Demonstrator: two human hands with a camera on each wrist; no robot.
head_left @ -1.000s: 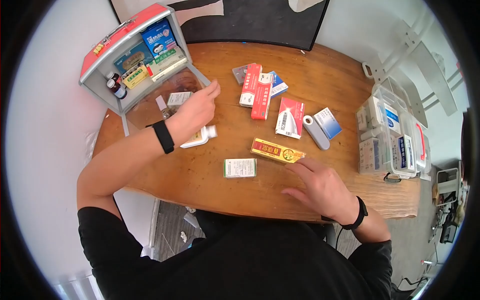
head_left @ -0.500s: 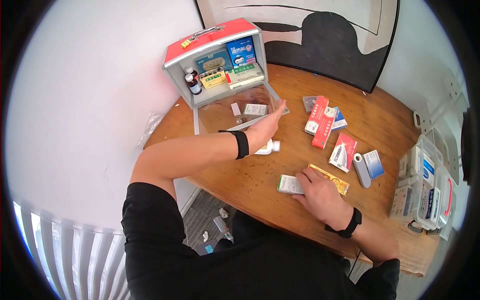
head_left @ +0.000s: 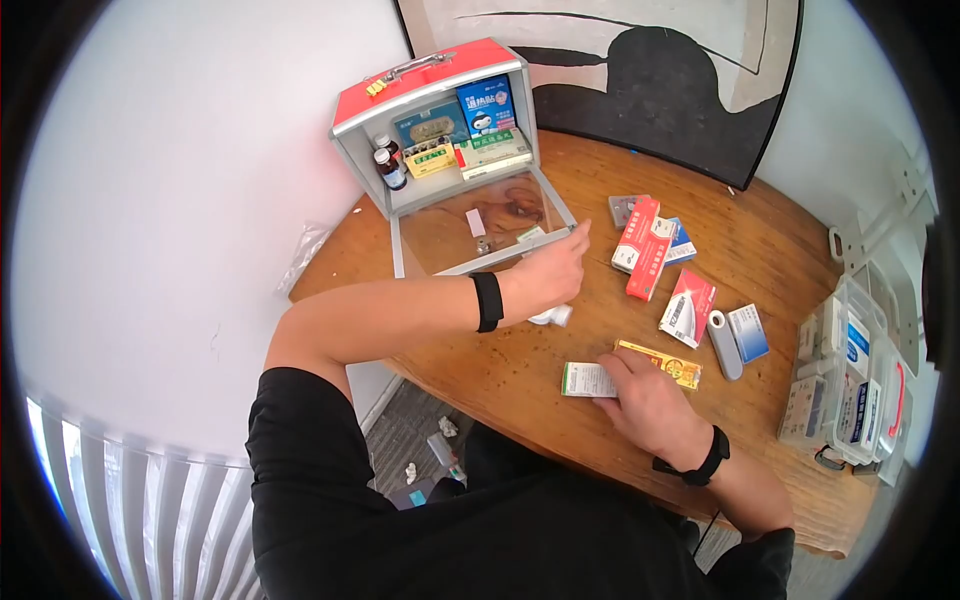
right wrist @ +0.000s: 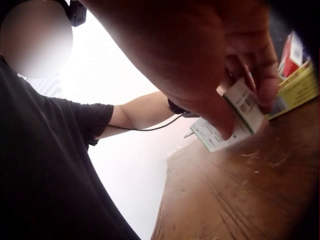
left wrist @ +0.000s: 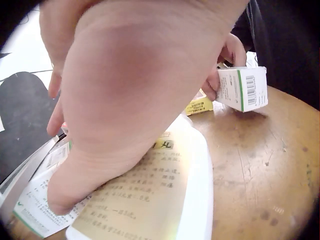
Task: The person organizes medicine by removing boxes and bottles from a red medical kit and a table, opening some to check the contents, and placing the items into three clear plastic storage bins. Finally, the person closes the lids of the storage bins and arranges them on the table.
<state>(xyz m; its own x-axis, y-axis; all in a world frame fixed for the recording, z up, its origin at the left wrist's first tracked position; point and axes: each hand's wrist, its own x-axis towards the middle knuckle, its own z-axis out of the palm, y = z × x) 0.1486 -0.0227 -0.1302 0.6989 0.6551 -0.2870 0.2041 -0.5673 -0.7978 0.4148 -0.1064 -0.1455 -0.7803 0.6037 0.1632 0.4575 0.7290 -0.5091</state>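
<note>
My right hand (head_left: 655, 405) pinches a small white medicine box (head_left: 588, 380) with green edges, its thumb across one face in the right wrist view. Beside that hand lies a yellow ointment box (head_left: 675, 367). My left hand (head_left: 548, 272) reaches over the front edge of the clear lid (head_left: 440, 240), its fingers bent. In the left wrist view its thumb lies on a second white-and-green medicine box (left wrist: 37, 212), pinching it; the far fingers are partly hidden. Under the left wrist a white pill bottle (left wrist: 145, 200) lies on its side, mostly covered by the hand in the head view.
The red-topped first-aid case (head_left: 430, 80) holds brown bottles (head_left: 390, 170) and several boxes. Red-and-white boxes (head_left: 645, 250), another red-and-white box (head_left: 688, 308), a grey device (head_left: 725, 345) and a blue-and-white box (head_left: 748, 332) lie ahead. A clear plastic bin (head_left: 845, 380) stands at right.
The head view has swung left. My right hand came from beside the yellow box to grip the white one. My left fingers bent down over the lid edge, and the box there has shifted towards them.
</note>
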